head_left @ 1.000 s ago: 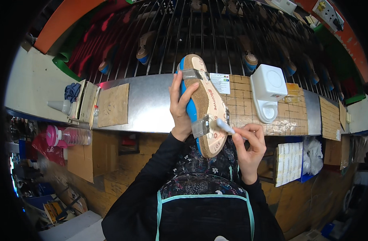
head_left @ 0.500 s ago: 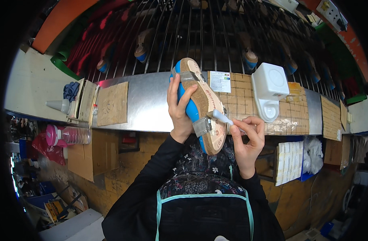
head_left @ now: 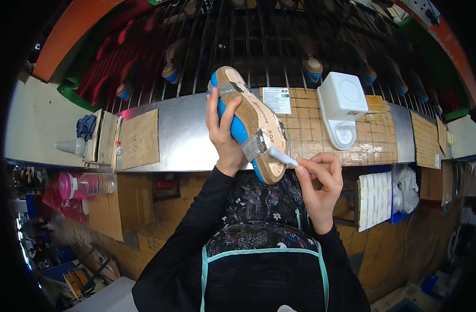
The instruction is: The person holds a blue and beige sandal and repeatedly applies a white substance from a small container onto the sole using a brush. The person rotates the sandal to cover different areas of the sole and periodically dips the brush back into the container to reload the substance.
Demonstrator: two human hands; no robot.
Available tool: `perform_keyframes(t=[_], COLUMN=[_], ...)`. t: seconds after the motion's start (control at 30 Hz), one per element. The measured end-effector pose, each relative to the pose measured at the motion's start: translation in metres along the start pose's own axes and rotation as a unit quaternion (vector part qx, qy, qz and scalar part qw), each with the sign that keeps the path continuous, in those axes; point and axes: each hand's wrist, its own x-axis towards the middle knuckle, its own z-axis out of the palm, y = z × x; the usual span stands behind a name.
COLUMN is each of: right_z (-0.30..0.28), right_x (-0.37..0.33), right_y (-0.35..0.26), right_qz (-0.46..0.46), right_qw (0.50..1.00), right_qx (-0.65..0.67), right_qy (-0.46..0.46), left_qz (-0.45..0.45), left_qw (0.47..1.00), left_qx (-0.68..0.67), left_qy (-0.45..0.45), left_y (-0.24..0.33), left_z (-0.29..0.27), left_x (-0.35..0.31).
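Tilted above the bench's front edge is a blue shoe last [head_left: 239, 129] with a cork sandal footbed [head_left: 246, 116] on it, underside up. Grey straps wrap over the edges of the footbed, and a pale printed layer covers its middle. My left hand [head_left: 225, 136] is closed round the last from the left, its thumb across the cork. Between the thumb and fingers of my right hand [head_left: 320, 182] is a small white-handled brush [head_left: 283, 157]. Its head meets the footbed near the lower strap end; the bristles are hard to make out.
On the metal bench [head_left: 183, 130] lie cardboard sheets [head_left: 300, 125] and a printed card [head_left: 277, 100]. A white plastic dispenser [head_left: 343, 99] stands to the right. Behind, more lasts [head_left: 313, 67] rest on a rack of metal rods [head_left: 238, 47]. A grey cone [head_left: 71, 147] lies far left.
The footbed and last have shifted slightly up and left in view, along with the bench. The brush head has moved down along the footbed toward the heel end.
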Motion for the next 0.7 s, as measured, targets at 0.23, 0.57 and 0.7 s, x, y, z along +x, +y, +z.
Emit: perform_keyframes(t=[0.23, 0.57, 0.7], right_z=[0.009, 0.003, -0.005], right_x=[-0.004, -0.011, -0.009], right_y=[0.000, 0.009, 0.005], right_qz=[-0.098, -0.172, -0.292], right_qw=[0.994, 0.979, 0.941], right_qx=[-0.018, -0.025, -0.150], right_qy=[0.043, 0.102, 0.083], left_qz=[-0.006, -0.059, -0.027], left_qw=[1.000, 0.995, 0.997], left_qx=[0.005, -0.076, -0.066], left_qy=[0.013, -0.003, 0.020], left_y=[0.000, 0.005, -0.002], left_z=[-0.002, 0.003, 0.012], left_x=[0.003, 0.009, 0.013])
